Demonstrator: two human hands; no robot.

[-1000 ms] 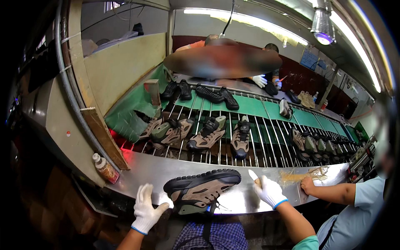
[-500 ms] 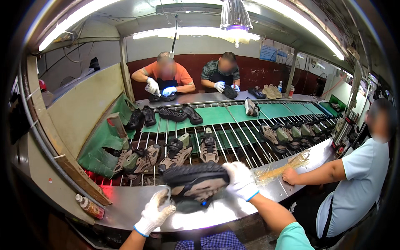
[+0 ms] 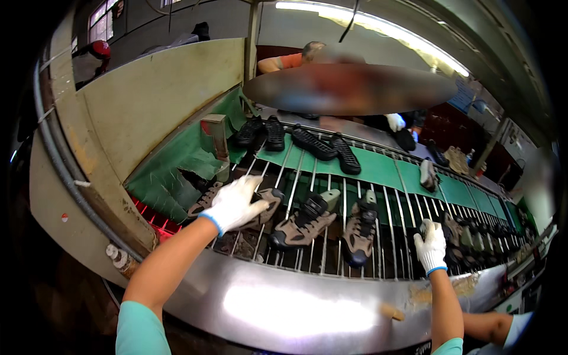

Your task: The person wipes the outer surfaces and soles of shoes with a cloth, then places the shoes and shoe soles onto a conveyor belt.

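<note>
My left hand (image 3: 236, 204), in a white glove with a blue cuff, grips the upper of a tan, grey and black shoe (image 3: 270, 204) lying on the metal rods; the glove covers much of it. Another shoe (image 3: 204, 198) lies partly hidden just left of that hand. Two similar shoes, one (image 3: 303, 223) with its tongue raised and one (image 3: 360, 229) with its toe toward me, rest between my hands. Farther right, my gloved right hand (image 3: 432, 244) is at the near end of a row of shoes (image 3: 467, 236); its bent fingertips hide what they touch.
Black soles (image 3: 313, 144) lie on the green belt (image 3: 384, 167) beyond the rods. A metal ledge (image 3: 278, 302) runs along my side, with a short tan piece (image 3: 391, 312) on it. A bottle (image 3: 121, 259) stands at left. Co-workers sit across; another person's arm (image 3: 488, 326) is at right.
The shoe lifted between my hands is no longer up there. My left hand has reached forward onto a shoe on the rods, my right toward the right-hand row. The view has turned left.
</note>
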